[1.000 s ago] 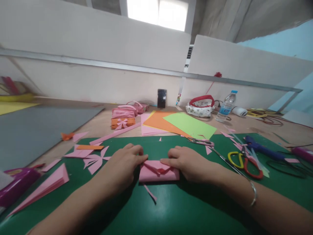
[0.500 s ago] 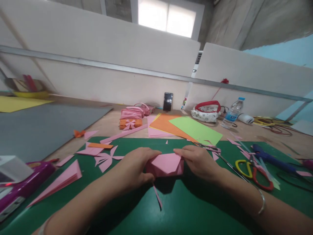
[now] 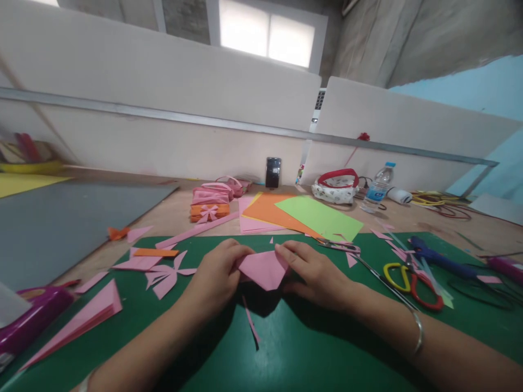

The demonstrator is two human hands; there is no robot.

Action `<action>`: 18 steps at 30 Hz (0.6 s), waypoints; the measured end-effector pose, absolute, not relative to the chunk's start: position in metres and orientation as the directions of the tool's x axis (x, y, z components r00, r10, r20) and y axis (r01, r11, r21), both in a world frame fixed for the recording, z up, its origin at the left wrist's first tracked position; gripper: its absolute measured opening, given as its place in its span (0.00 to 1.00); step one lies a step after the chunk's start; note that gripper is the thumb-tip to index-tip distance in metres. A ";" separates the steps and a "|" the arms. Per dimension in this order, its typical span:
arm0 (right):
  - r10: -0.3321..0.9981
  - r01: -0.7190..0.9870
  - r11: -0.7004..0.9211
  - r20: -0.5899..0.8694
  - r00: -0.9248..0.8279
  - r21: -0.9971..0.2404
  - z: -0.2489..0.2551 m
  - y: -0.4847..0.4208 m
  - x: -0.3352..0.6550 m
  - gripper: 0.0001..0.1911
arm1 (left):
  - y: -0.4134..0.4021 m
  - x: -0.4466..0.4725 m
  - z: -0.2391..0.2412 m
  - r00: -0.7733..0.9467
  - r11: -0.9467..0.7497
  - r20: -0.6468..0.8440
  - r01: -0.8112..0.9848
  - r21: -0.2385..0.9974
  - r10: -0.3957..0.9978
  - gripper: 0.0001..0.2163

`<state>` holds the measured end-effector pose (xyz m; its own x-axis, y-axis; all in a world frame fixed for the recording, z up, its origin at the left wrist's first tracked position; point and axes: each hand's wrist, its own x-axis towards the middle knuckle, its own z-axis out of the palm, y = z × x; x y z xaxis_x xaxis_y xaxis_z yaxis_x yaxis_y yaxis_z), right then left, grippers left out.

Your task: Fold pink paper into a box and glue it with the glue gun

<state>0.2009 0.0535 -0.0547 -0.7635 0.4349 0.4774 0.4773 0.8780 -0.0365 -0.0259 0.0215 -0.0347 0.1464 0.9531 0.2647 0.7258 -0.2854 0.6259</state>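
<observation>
A small folded pink paper piece [image 3: 265, 270] is held just above the green cutting mat [image 3: 281, 348]. My left hand [image 3: 223, 272] pinches its left end, and my right hand [image 3: 312, 269] grips its right edge with the thumb and fingers. Its pointed flap faces me; the underside is hidden. Below it lies a thin pink paper strip [image 3: 250, 322]. To the left of my left hand rest a pink paper bow [image 3: 169, 275], an orange strip [image 3: 156, 252] and a folded pink sheet [image 3: 77, 321].
On the right lie scissors [image 3: 425, 291] with yellow and red handles, a blue glue gun [image 3: 449, 264] and tweezers [image 3: 384, 280]. Orange paper [image 3: 269, 212], green paper [image 3: 318, 215], small folded bags [image 3: 210, 204], a phone [image 3: 273, 172] and a water bottle [image 3: 378, 188] are farther back. A purple device [image 3: 36, 318] sits left.
The pink piece has tilted, so its pointed flap now shows more and its front side less. Both hands have shifted their grip slightly. The whole view has moved a little.
</observation>
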 end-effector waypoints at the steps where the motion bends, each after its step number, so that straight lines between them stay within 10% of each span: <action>1: 0.412 0.487 0.873 0.497 -0.763 0.023 -0.059 0.056 0.200 0.30 | 0.023 -0.025 -0.036 0.166 -0.292 0.255 0.726 0.622 0.953 0.13; 18: 0.290 0.488 0.870 0.733 -0.616 0.066 -0.054 0.061 0.203 0.16 | 0.017 -0.033 -0.023 0.191 -0.175 0.100 0.431 0.885 0.976 0.26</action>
<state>0.2027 0.0609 -0.0545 -0.6157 0.2898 0.7328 0.4885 0.8700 0.0663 -0.0329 0.0168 -0.0225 0.1914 0.9764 0.1001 0.4308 -0.1752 0.8853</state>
